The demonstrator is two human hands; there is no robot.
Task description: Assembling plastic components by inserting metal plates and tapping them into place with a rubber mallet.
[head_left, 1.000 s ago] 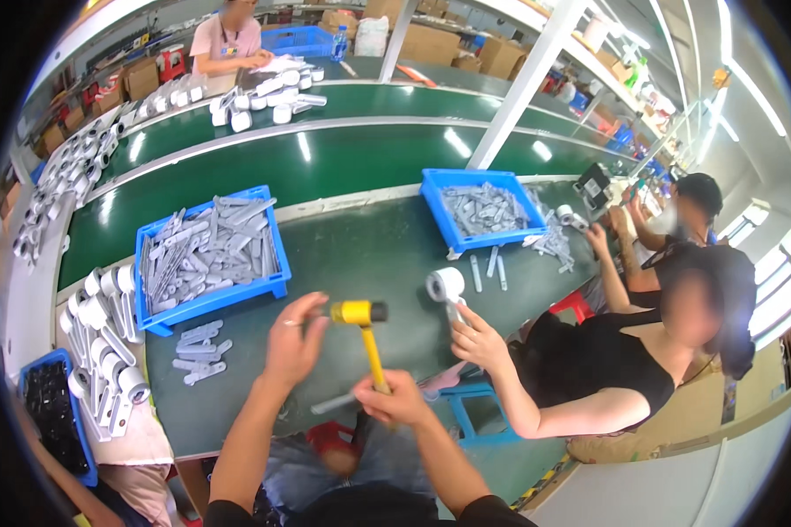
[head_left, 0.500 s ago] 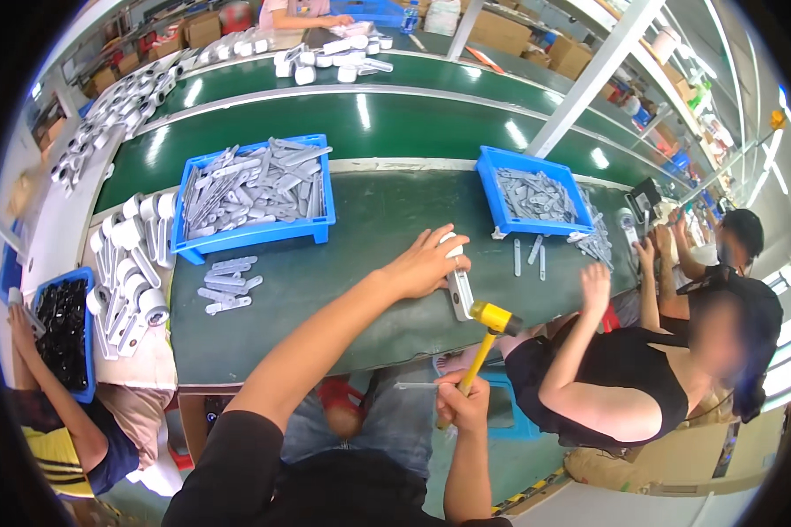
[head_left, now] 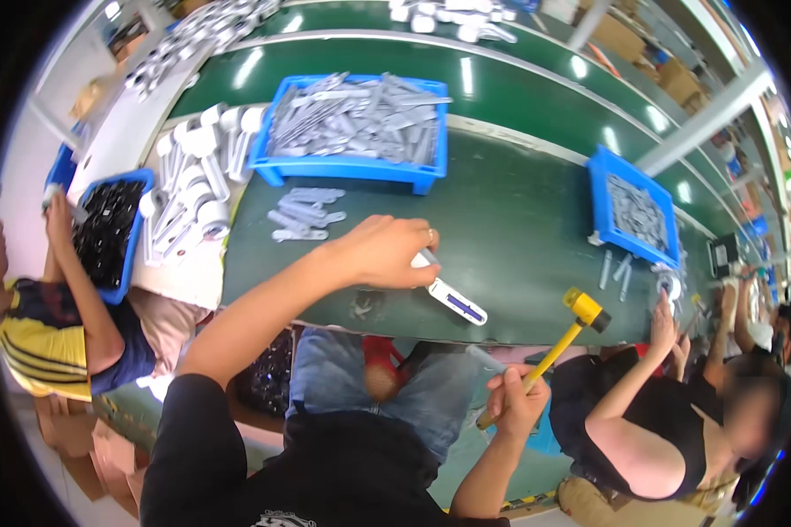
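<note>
Currently the bench (head_left: 518, 228) spans mid-frame, with one blue bin (head_left: 351, 169) of grey strips at upper centre and a smaller bin (head_left: 631, 244) at the right. White parts (head_left: 213, 218) lie piled at upper left. A co-worker (head_left: 633, 430) sits at lower right, one hand at another white part. Left hand (head_left: 391, 252), centre frame: fingers curled down over the upper end of a white piece (head_left: 455, 303), grasping it. Right hand (head_left: 518, 400), lower right of centre: clenched round the handle of a yellow hammer (head_left: 555, 350); a grey strip (head_left: 483, 357) juts from the same hand. Change: one second ago the left hand was empty; half a second ago it had the piece, lower end near the hammer head. Now the piece slants toward lower right, its long dark slot facing up, and the hammer head stands apart from it. Reading: piece under left-hand control, slot accessible, no hammer contact. Whether the piece rests fully on the bench: cannot tell. Smallest: loose strips (head_left: 303, 213), left of centre.
</note>
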